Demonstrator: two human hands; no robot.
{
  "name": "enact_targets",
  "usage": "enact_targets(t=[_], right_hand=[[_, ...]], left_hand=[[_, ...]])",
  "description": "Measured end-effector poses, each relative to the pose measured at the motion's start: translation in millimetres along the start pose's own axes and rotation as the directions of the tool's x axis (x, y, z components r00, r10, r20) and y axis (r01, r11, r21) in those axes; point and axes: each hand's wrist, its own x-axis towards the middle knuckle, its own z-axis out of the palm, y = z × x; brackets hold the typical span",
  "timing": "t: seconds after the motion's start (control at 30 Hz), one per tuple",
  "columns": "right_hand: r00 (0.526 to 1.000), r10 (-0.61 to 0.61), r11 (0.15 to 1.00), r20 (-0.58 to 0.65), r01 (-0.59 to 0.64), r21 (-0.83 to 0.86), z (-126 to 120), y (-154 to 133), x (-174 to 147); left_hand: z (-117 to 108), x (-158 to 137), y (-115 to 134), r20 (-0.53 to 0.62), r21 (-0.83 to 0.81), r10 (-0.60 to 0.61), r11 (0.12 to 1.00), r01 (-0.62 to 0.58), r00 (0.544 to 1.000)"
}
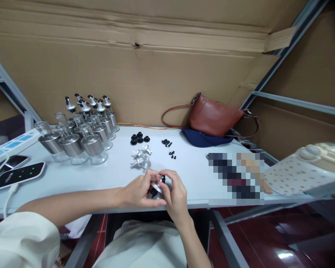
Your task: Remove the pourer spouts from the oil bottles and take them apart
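Close to the table's front edge, my left hand [138, 190] and my right hand [176, 193] meet around a silver and black pourer spout [156, 187]. The fingers of both are closed on it and hide much of its shape. Just beyond them lie several silver spout pieces [141, 160]. Behind those sits a cluster of black stoppers [139, 139]. Small black flip pieces [165, 142] and tiny black caps [172, 154] are spread to the right of these.
Glass bottles with steel sleeves [72, 146] crowd the left, some topped with pourers. A power strip [13, 146] and a white-edged device [19, 176] lie farther left. On the right are a brown handbag [212, 116], a navy cap [203, 139] and a dotted container [292, 172].
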Motion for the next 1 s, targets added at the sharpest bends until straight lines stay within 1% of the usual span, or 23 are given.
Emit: enact_targets(t=[0.1,0.17,0.2,0.27,0.37,0.43,0.47,0.5,0.57,0.63,0.73,0.8,0.83,0.87,0.93,1.0], right_hand=[[0.998,-0.048,0.998,-0.039,0.05,0.049,0,-1,1],[0.998,-0.051,0.997,-0.047,0.054,0.062,0,-2,4],[0.998,-0.046,0.997,-0.041,0.048,0.064,0,-2,6],[0.999,-0.03,0.998,-0.01,0.031,0.055,1,-3,9],[1.0,0.007,1.0,0.025,-0.008,0.017,3,-4,11],[0.997,0.078,0.997,-0.009,-0.078,0.02,3,-4,10],[0.989,0.141,0.989,-0.037,-0.139,0.046,3,-4,9],[0.974,0.219,0.973,-0.058,-0.213,0.093,3,-4,9],[0.927,0.37,0.913,-0.059,-0.351,0.207,2,-3,10],[0.895,0.441,0.874,-0.066,-0.412,0.257,0,-1,12],[0.864,0.486,0.862,-0.133,-0.449,0.234,-3,3,15],[0.839,0.531,0.834,-0.117,-0.493,0.247,-8,3,18],[0.835,0.542,0.823,-0.093,-0.505,0.259,-12,2,20],[0.841,0.536,0.824,-0.077,-0.5,0.267,-17,1,25],[0.873,0.482,0.857,-0.074,-0.452,0.247,-30,1,40],[0.908,0.408,0.906,-0.094,-0.389,0.168,-43,7,66]], left_hand=[[-4,5,2,0.053,-0.125,-0.162,0.978,0.167,0.985],[-6,10,3,0.077,-0.15,-0.24,0.957,0.249,0.968],[-7,12,4,0.077,-0.153,-0.251,0.953,0.26,0.965],[-8,14,4,0.077,-0.16,-0.234,0.957,0.243,0.969],[-8,15,4,0.17,-0.196,-0.203,0.952,0.234,0.964],[-6,13,5,0.24,-0.165,-0.176,0.962,0.218,0.955],[-6,12,5,0.263,-0.124,-0.148,0.975,0.186,0.953],[-5,12,6,0.281,-0.079,-0.116,0.986,0.144,0.953],[-5,11,9,0.32,-0.027,-0.071,0.996,0.084,0.945],[-7,12,11,0.321,-0.055,-0.084,0.993,0.108,0.943],[-10,14,15,0.259,-0.122,-0.162,0.972,0.199,0.952],[-11,15,16,0.236,-0.143,-0.19,0.963,0.227,0.953],[-12,15,17,0.236,-0.149,-0.196,0.96,0.235,0.952],[-12,15,18,0.24,-0.156,-0.202,0.957,0.244,0.949],[-12,15,20,0.248,-0.167,-0.213,0.951,0.258,0.945],[-12,14,21,0.252,-0.171,-0.228,0.946,0.275,0.941]])
